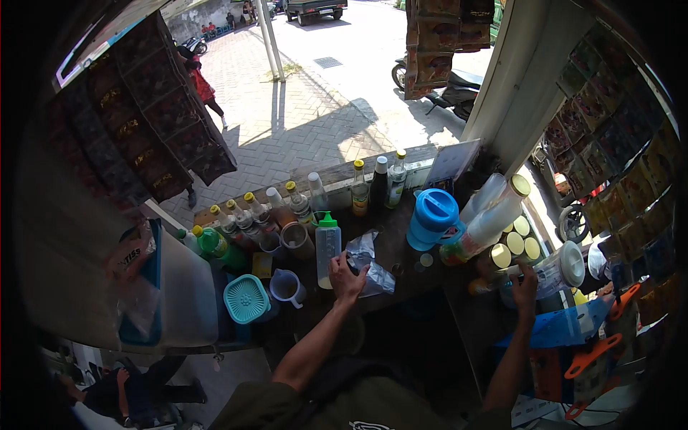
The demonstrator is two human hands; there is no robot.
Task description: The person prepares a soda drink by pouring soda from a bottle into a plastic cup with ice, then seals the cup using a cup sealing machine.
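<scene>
My left hand (347, 278) is at the middle of the dark counter, its fingers closed over something dark and small. It is beside a clear squeeze bottle with a green cap (328, 247) and a crumpled silver foil packet (374, 276). My right hand (524, 285) is raised on the right with fingers bent, next to a clear jar with a white lid (560, 269); what it holds, if anything, is too small to name. A blue lidded pitcher (432, 218) stands between and beyond my hands.
Several bottles with yellow or white caps (358, 188) line the counter's far edge. A turquoise-lidded container (246, 299) and a small pitcher (286, 287) stand left. Orange-handled scissors (593, 355) are at lower right. Sachet strips (129, 115) hang at both sides. People are outside and at lower left.
</scene>
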